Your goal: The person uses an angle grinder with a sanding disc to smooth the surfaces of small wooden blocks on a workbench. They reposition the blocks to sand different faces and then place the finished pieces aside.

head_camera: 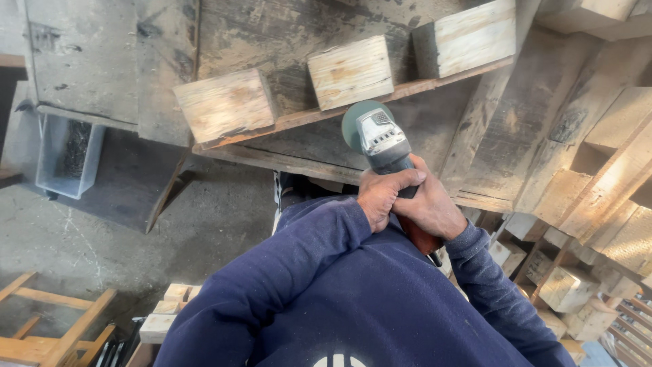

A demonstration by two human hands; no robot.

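Note:
Both of my hands grip an angle grinder (382,139) with a grey head, green disc guard and reddish-brown handle. My left hand (380,196) wraps the body just behind the head. My right hand (430,204) holds the handle further back. The grinder's disc sits against the edge of a thin plank (421,86) of a wooden pallet. Three pale wooden blocks (350,71) stand on that plank. My dark blue sleeves and sweatshirt fill the lower middle of the view.
A clear plastic tub (66,156) with dark contents stands at the left on the concrete floor. A wooden frame (47,333) lies at the lower left. Stacked pallets and loose wood blocks (567,289) crowd the right side.

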